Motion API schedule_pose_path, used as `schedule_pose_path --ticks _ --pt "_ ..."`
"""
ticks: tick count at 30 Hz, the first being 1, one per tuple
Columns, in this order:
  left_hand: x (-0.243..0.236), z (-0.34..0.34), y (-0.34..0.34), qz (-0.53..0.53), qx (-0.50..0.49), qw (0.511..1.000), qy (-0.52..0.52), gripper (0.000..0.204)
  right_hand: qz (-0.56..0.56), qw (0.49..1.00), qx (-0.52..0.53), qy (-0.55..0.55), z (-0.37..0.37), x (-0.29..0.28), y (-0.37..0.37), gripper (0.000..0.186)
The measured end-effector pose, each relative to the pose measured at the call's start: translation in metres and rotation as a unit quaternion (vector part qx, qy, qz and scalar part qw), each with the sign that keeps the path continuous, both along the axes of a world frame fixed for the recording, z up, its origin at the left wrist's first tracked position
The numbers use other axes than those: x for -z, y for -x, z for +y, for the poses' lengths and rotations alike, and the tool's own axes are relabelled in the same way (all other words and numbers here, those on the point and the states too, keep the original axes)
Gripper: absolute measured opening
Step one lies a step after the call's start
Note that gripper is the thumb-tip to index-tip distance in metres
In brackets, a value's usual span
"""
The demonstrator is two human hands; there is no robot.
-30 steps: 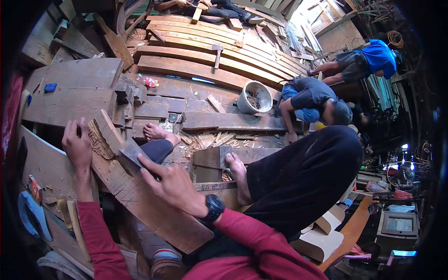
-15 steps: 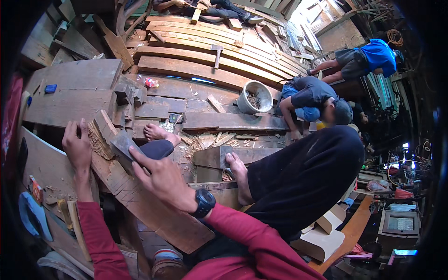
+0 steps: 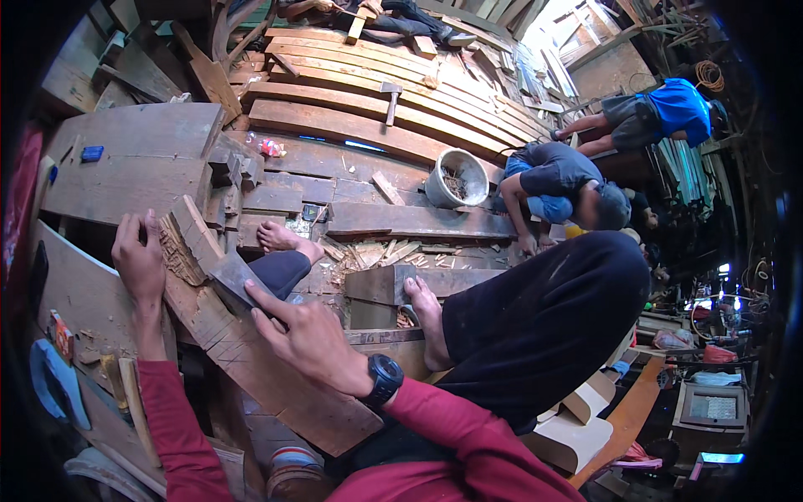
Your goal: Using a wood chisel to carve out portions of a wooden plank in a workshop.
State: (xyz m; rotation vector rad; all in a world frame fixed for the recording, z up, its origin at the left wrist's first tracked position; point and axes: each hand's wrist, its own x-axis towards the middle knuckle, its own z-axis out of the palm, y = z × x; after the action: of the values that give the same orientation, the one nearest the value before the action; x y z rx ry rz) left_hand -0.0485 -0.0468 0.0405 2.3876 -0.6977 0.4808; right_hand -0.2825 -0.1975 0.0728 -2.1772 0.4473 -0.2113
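A thick brown wooden plank (image 3: 276,376) slants across in front of me, its far end roughly chipped and splintered, with several thin cut lines across its face. My right hand (image 3: 314,339), wearing a black watch, is closed on a flat grey metal blade (image 3: 237,279), forefinger stretched along it. The blade lies over the plank's right edge, just below the chipped part; any handle is hidden in my hand. My left hand (image 3: 140,259) is beside the plank's left edge near the chipped end, its fingers stretched upward and apart. Whether it presses on the wood I cannot tell.
My bare feet stand by wood chips (image 3: 368,251) and a squared timber (image 3: 418,284). Beyond are a bucket (image 3: 457,177), a hatchet (image 3: 391,102) on long planks, and a person crouching (image 3: 560,180) at right. Another person (image 3: 661,113) bends behind. A blue-handled tool (image 3: 54,376) lies left.
My right hand and the blade have slid a little toward me and to the right along the plank. My left hand has barely moved.
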Motion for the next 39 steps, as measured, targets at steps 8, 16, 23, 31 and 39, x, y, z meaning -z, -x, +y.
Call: schedule_pose_path --ticks 8,16,23,31,39 --pt "0.006 0.001 -0.002 0.012 0.009 1.0 0.004 0.029 0.026 1.0 -0.003 0.004 0.0 -0.005 -0.009 0.038" --pt "-0.001 -0.009 0.002 0.013 0.009 1.0 0.012 0.028 -0.024 0.999 0.024 -0.004 -0.008 0.009 -0.021 0.039" --pt "0.001 -0.004 0.001 0.003 0.003 1.0 -0.001 0.03 -0.009 1.0 0.016 -0.023 -0.002 0.006 -0.004 0.036" --pt "0.001 0.0 0.002 -0.003 0.002 1.0 -0.005 0.03 -0.004 1.0 0.01 -0.011 0.001 -0.001 -0.001 0.037" --pt "0.003 -0.001 0.0 0.012 0.011 1.0 0.009 0.029 -0.031 0.999 0.028 -0.012 0.001 0.006 -0.009 0.038"
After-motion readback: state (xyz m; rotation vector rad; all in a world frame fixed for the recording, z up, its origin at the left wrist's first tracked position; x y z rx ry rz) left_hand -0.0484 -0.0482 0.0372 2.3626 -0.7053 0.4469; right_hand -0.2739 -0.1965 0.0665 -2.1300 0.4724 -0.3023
